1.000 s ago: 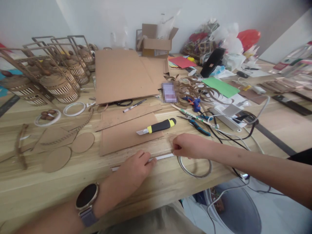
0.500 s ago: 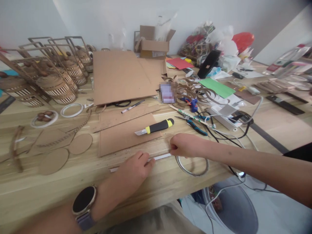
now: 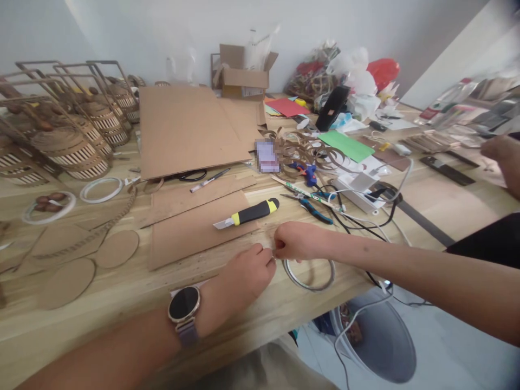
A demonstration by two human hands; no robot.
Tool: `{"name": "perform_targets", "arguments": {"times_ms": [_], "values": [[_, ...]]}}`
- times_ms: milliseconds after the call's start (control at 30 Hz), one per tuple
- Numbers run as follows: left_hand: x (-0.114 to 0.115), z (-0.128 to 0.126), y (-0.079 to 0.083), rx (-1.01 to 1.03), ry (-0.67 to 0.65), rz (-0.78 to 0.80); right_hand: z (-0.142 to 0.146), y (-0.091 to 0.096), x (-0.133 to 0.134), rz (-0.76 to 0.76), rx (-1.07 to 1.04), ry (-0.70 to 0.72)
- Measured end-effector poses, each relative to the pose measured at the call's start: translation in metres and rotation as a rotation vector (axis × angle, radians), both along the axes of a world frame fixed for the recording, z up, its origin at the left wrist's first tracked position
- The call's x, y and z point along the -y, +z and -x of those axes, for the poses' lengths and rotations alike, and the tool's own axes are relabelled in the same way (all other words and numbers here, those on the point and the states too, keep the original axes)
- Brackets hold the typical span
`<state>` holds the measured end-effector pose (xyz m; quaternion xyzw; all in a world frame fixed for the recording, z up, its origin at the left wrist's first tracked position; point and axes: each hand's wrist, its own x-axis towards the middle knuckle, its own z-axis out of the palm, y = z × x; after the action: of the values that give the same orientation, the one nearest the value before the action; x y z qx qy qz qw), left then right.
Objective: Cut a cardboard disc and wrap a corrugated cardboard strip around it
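My left hand [image 3: 246, 273], with a watch [image 3: 184, 304] on its wrist, is low over the table with its fingers pinched together. Its fingertips meet those of my right hand [image 3: 294, 241], which is curled closed. A narrow white tape strip [image 3: 203, 282] runs beneath my left hand, mostly hidden by it. Both hands pinch at this strip, though the grip itself is covered. Just below my right hand lies a thin white tape roll [image 3: 311, 287]. A yellow and black utility knife [image 3: 254, 212] rests on cardboard behind the hands, blade extended.
Cardboard sheets [image 3: 195, 130] and round cutouts [image 3: 117, 249] lie to the left, near bamboo lanterns [image 3: 69, 146]. Pliers [image 3: 311, 208], a glue gun [image 3: 306, 173] and cables are behind my right arm. Another person's hand [image 3: 504, 157] shows at right. A bin [image 3: 377, 336] stands below the table edge.
My left hand has slid right along the strip to my right hand, covering the white stretch that showed between them. Another person's hand has come into view at right.
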<state>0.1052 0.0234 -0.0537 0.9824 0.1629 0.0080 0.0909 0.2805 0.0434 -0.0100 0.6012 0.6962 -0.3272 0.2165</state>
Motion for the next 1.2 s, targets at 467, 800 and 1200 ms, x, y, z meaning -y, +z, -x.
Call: {"name": "perform_targets", "arguments": {"times_ms": [467, 800, 1200], "values": [[-0.003, 0.000, -0.001, 0.011, 0.017, 0.051, -0.020, 0.002, 0.001, 0.131, -0.203, -0.215], [-0.004, 0.000, 0.000, -0.011, -0.007, 0.037, -0.031, 0.003, 0.001, 0.082, -0.168, -0.200], [-0.002, -0.001, -0.003, 0.008, -0.024, -0.058, -0.023, 0.006, 0.000, 0.047, -0.077, -0.156]]}}
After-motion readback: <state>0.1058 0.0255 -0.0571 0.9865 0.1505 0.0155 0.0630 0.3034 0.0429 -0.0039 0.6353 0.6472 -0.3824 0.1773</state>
